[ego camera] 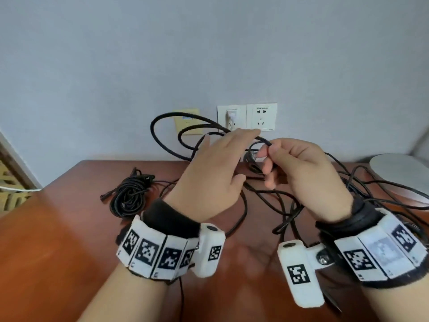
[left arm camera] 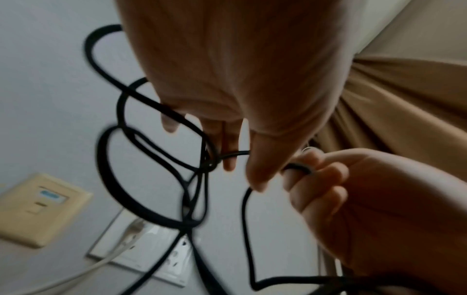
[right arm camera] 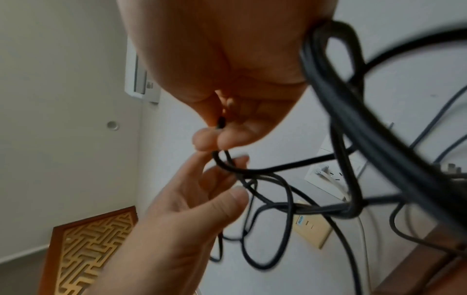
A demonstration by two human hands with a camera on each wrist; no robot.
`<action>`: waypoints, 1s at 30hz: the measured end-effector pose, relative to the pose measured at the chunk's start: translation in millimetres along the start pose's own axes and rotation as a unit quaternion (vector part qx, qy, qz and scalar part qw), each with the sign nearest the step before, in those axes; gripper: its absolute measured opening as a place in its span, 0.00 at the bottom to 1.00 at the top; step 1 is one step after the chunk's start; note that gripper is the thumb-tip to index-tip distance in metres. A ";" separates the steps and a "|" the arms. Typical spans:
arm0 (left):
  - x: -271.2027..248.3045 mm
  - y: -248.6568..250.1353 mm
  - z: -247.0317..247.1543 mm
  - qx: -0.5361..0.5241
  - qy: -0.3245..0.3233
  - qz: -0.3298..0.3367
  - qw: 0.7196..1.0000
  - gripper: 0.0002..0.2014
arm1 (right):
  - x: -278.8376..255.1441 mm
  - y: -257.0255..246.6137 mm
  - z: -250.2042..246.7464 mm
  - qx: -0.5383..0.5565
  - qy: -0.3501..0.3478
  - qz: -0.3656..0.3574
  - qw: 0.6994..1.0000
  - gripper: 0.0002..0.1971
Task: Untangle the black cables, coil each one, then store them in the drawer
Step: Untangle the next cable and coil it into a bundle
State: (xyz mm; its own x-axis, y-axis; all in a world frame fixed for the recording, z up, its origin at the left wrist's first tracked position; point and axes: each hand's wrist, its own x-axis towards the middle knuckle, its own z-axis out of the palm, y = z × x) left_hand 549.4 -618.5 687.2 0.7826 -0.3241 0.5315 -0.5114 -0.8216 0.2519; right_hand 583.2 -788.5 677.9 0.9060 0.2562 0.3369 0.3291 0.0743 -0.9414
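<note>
A tangle of black cables (ego camera: 267, 196) hangs in loops above the reddish-brown worktop (ego camera: 58, 240) and trails across its right side. The right hand (ego camera: 306, 175) holds one thick cable (ego camera: 162, 140) near its end; the grip is closed, thumb and curled fingers pinching the cable. The left hand (ego camera: 213, 175), just beside the right, reaches into the loops with fingers extended and relaxed; the grip is spread, and whether the fingertips touch a strand cannot be told. A second cable, already a coiled bundle (ego camera: 130, 194), lies on the worktop to the left, apart from the tangle. Behind, on the grey wall, are a white double socket (ego camera: 247, 117) with a white plug (ego camera: 232, 116) inserted and a beige wall plate (ego camera: 186, 122).
</note>
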 end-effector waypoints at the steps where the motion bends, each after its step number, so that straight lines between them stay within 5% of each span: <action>1: 1.0 -10.0 3.7 0.026 0.009 -0.010 1.000 0.33 | 0.7 0.3 -1.1 0.004 -0.014 -0.008 1.000 0.15; 7: 0.6 -51.7 8.8 0.136 0.047 -0.078 0.987 0.05 | 1.7 -6.0 -8.0 0.176 -0.060 0.005 0.983 0.15; 10: 0.4 -55.8 5.1 0.033 0.104 -0.057 0.992 0.07 | 1.3 -9.6 -13.8 0.274 -0.086 0.019 0.958 0.13; 14: -5.3 -38.1 -10.1 -0.109 0.044 -0.047 0.992 0.30 | 1.6 -7.7 -16.2 0.345 -0.110 0.040 0.931 0.12; 20: 4.9 -23.3 21.8 -0.058 0.064 -0.074 0.993 0.08 | -1.9 -1.3 -10.3 0.352 -0.185 0.067 0.915 0.15; 24: 4.5 -27.8 19.1 0.089 0.109 -0.108 0.984 0.15 | -1.2 -4.2 -14.6 0.227 -0.147 0.051 0.961 0.12; 26: 2.9 -34.0 3.5 0.131 0.152 -0.116 0.973 0.19 | 0.9 -3.5 -20.0 0.022 -0.090 -0.005 0.996 0.13; 27: 1.4 -38.8 -4.2 0.151 0.166 -0.127 0.966 0.20 | 1.8 -1.8 -22.5 -0.132 -0.066 -0.053 0.988 0.13; 30: -1.6 -49.4 -16.2 0.184 0.189 -0.165 0.950 0.16 | 4.6 7.1 -23.6 -0.452 -0.034 -0.162 0.876 0.11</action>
State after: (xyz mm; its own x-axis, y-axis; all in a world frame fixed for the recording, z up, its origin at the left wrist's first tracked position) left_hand 567.6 -569.9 687.0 0.6601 0.1135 0.7426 -0.0471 -0.9803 0.1918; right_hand 595.9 -809.6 673.1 0.7184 0.4224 0.5527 0.6703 -0.6328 -0.3876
